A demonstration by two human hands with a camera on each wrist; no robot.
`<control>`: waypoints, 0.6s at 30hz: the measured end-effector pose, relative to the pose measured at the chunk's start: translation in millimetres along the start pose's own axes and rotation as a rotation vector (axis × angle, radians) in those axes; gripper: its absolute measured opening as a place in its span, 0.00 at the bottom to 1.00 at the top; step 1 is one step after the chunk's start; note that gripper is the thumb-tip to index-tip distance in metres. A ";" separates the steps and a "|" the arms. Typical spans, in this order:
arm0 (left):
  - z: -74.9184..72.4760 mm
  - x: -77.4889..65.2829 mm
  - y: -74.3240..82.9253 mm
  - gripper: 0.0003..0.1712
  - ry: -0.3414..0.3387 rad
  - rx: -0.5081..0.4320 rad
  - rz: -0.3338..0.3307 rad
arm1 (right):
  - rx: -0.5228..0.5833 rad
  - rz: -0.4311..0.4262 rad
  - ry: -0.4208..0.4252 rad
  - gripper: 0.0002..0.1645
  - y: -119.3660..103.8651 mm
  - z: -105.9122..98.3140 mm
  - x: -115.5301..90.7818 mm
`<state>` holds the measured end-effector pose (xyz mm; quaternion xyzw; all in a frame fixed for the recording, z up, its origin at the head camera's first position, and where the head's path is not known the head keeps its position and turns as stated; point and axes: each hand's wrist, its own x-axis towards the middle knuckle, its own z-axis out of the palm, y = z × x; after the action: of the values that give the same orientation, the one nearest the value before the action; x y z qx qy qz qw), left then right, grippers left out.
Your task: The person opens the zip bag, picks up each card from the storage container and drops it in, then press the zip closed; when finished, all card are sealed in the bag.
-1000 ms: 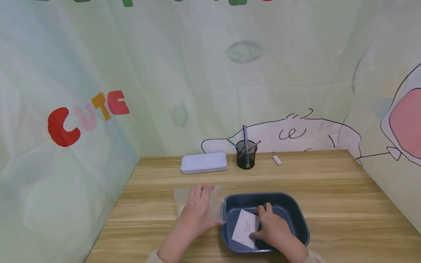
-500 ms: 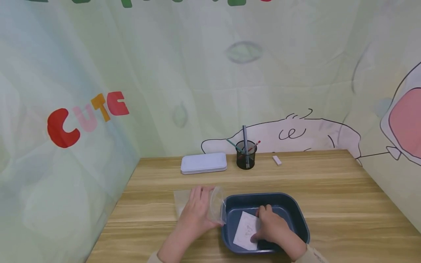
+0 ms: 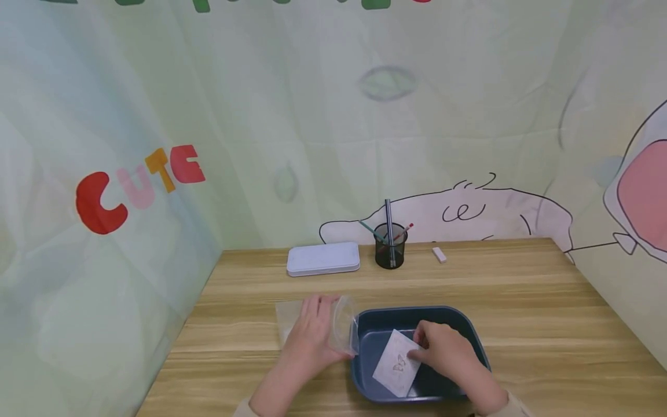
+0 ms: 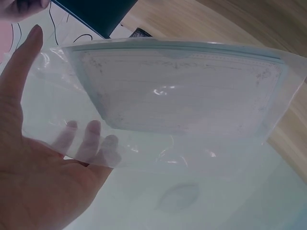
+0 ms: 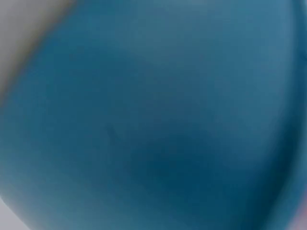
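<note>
My left hand [image 3: 308, 336] holds a clear plastic bag [image 3: 345, 325] with its mouth spread toward the blue tray [image 3: 403, 311]. Seen from the left wrist, several fingers of that hand [image 4: 48, 182] show through the film of the bag [image 4: 144, 148]. A stack of pale cards [image 4: 187, 96] with a printed floral border shows within the bag. Over the tray, my right hand [image 3: 448, 350] pinches the right edge of a white card [image 3: 392, 366] with a small butterfly-like drawing. The card lies tilted in that view. Blurred blue tray surface [image 5: 144, 96] fills most of the right wrist view.
A white flat case [image 3: 323, 259] stands at the table's back, beside a black mesh pen cup [image 3: 389, 255] holding pencils and other long items. To the cup's right is a white eraser [image 3: 439, 254]. A printed cloth [image 3: 292, 116] hangs behind the wooden table [image 3: 547, 324].
My right hand dipped slightly into the tray, then moved up and right with the white card, which has turned clockwise. My left hand and the bag stay almost still.
</note>
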<state>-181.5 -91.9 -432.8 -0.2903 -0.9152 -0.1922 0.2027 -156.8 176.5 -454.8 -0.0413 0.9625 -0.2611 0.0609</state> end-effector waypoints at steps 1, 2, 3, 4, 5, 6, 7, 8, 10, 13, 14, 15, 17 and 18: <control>0.4 -0.2 -0.4 0.62 0.008 0.004 0.005 | 0.007 -0.012 0.011 0.14 0.5 -3.8 -1.7; 0.7 -0.3 -0.8 0.62 0.013 0.007 0.007 | 0.011 -0.021 0.024 0.13 0.9 -7.5 -3.4; 0.9 -0.5 -1.2 0.62 0.016 0.009 0.009 | 0.014 -0.031 0.033 0.12 1.2 -11.1 -5.1; 0.8 -0.4 -1.1 0.62 0.016 0.013 0.008 | 0.018 -0.040 0.041 0.12 1.4 -15.0 -7.1; 0.7 -0.3 -1.1 0.62 0.012 0.015 0.004 | 0.027 -0.043 0.048 0.12 1.6 -18.4 -8.6; 0.4 -0.2 -1.1 0.62 0.006 0.016 0.000 | 0.040 -0.044 0.055 0.11 1.6 -21.3 -9.7; 0.1 -0.1 -1.0 0.62 0.004 0.015 -0.001 | 0.053 -0.039 0.059 0.11 1.5 -24.2 -10.9; 0.0 0.1 -1.0 0.62 0.005 0.016 0.000 | 0.067 -0.028 0.060 0.10 1.5 -27.1 -11.7; -0.4 0.3 -0.6 0.61 0.008 0.016 0.003 | 0.090 -0.004 0.072 0.09 1.0 -32.5 -13.0; -0.4 0.8 -0.7 0.61 0.027 0.018 0.017 | 0.118 0.022 0.104 0.07 -0.7 -40.0 -14.7; -0.6 1.0 -0.5 0.61 0.030 0.019 0.018 | 0.123 0.020 0.122 0.07 -1.3 -42.3 -15.4; -0.9 1.1 -0.3 0.61 0.029 0.018 0.016 | 0.127 0.013 0.145 0.06 -2.0 -44.1 -16.1; -1.1 1.3 -0.1 0.61 0.028 0.016 0.013 | 0.139 -0.004 0.189 0.06 -3.1 -46.7 -17.6; -1.1 1.4 0.0 0.61 0.027 0.013 0.010 | 0.147 -0.015 0.211 0.06 -3.5 -47.6 -18.1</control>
<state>-182.2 -91.7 -431.2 -0.2911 -0.9122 -0.1890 0.2178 -145.3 199.1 -410.6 -0.0162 0.9415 -0.3343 -0.0399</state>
